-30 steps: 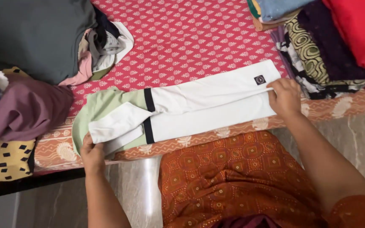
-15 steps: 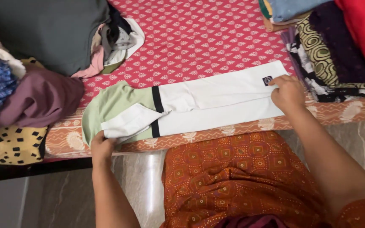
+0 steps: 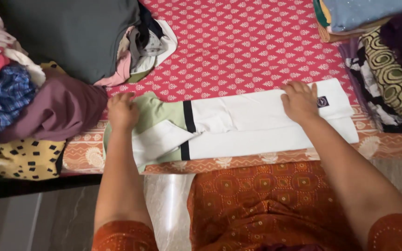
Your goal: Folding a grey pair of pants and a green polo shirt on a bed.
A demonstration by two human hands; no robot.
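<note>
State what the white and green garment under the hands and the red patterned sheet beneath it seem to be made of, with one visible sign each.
White and green garment: probably a soft knit fabric, matt; it folds flat with gentle creases under the left hand and right hand. Red patterned sheet: likely printed woven cotton, matt, lying smooth with a repeated motif.

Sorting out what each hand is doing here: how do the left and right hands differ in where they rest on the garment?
The left hand lies on the pale green end of the white garment, near the unfolded clothes pile; the right hand lies on the white end, beside a small dark badge. Both press flat, palms down, gripping nothing.
</note>
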